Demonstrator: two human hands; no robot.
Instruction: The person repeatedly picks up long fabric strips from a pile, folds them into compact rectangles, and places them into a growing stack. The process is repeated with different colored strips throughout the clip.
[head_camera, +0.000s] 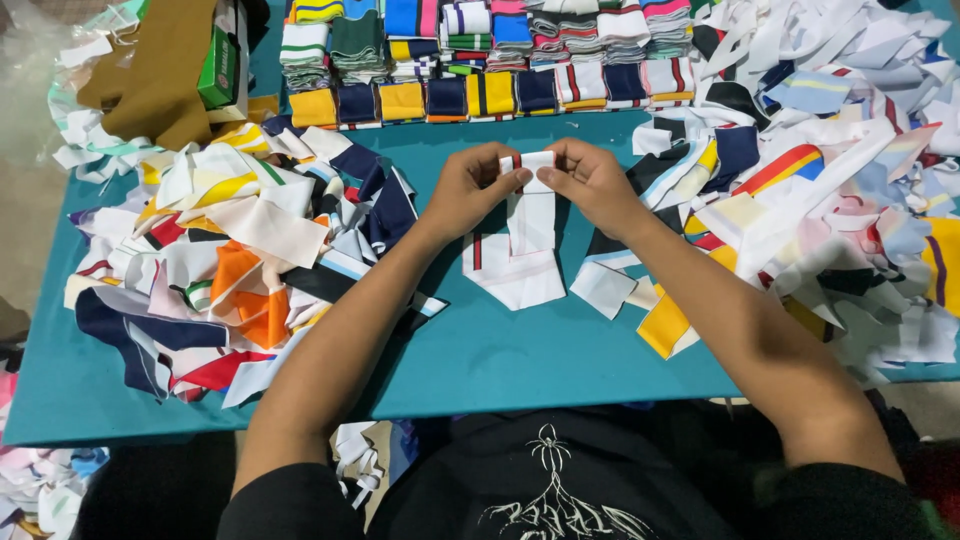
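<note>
White fabric strip (530, 215) with red stripe: I pinch its folded top edge with my left hand (470, 190) and right hand (590, 180), above the teal table (500, 350). Loose scrap piles (230, 260) flank both sides; bare table lies near me.

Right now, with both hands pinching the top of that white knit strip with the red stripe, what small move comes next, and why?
Probably fold the white knit strip with the red stripe flat and press it. The left hand and right hand pinch its top edge while the rest trails onto the teal table, and folded stacks of striped knit pieces are lined up along the far edge.
</note>
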